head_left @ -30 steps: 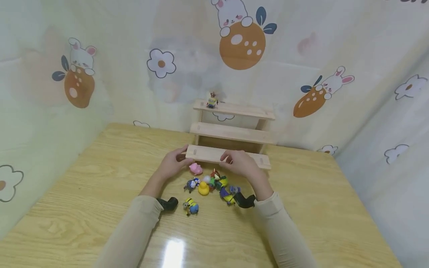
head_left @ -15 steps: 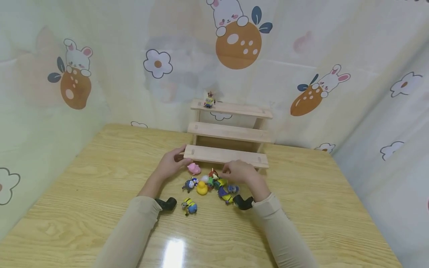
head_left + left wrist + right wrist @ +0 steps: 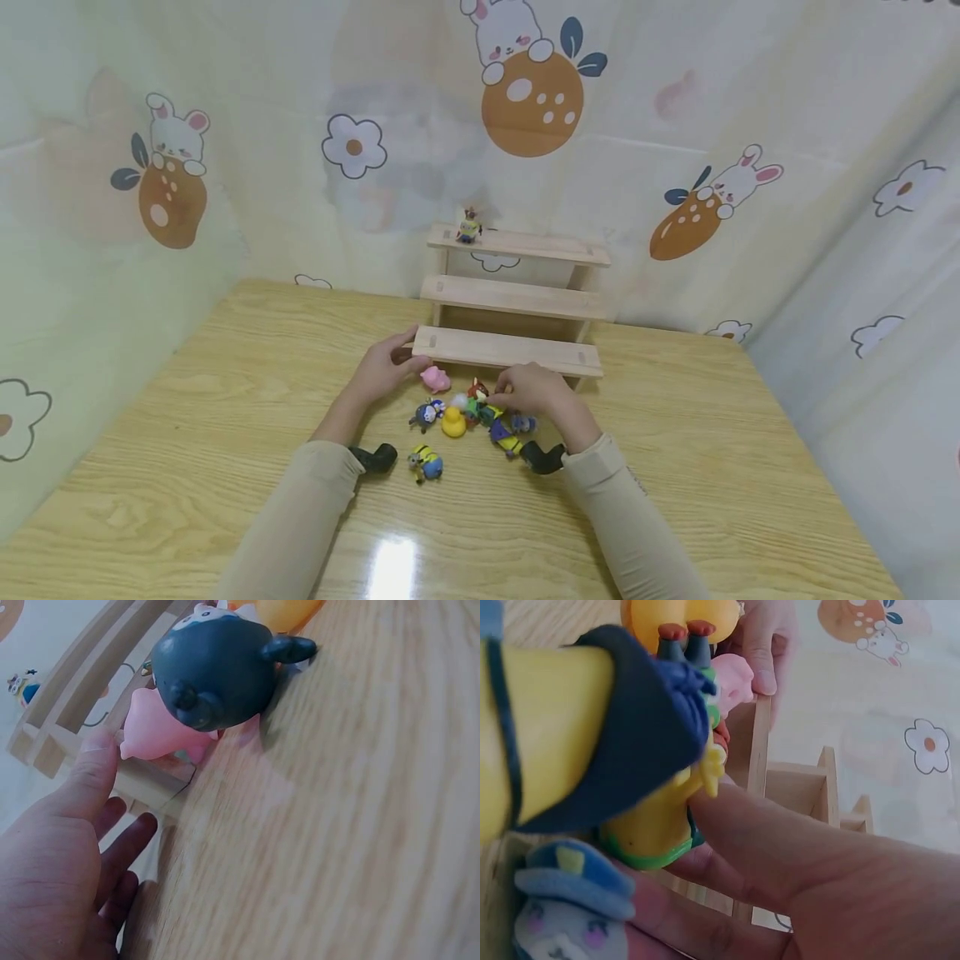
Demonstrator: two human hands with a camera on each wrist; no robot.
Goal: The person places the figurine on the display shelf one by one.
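My left hand [image 3: 382, 367] holds the left end of the lowest step of a three-step wooden display shelf [image 3: 507, 348], thumb along its front edge. A pink pig [image 3: 161, 727] stands by that thumb, with a dark blue round toy [image 3: 217, 671] near it. My right hand [image 3: 538, 393] is in the toy pile before the shelf. Its thumb and fingers pinch a yellow toy figure with green trim [image 3: 649, 832]. Close to those fingers are a figure in a blue cap [image 3: 574, 900] and a large yellow figure with a dark blue scarf [image 3: 547, 735].
A yellow rubber duck [image 3: 453, 423] and a red-brown fox figure [image 3: 477, 389] belong to the pile. Another Minion figure [image 3: 427, 462] lies nearer me. One small crowned figure [image 3: 469, 227] stands on the top step. A printed curtain [image 3: 420, 192] hangs behind the table.
My right hand has come down from the front of the lowest step into the toys and taken hold of the yellow and green figure. My left hand has stayed at the step's end.
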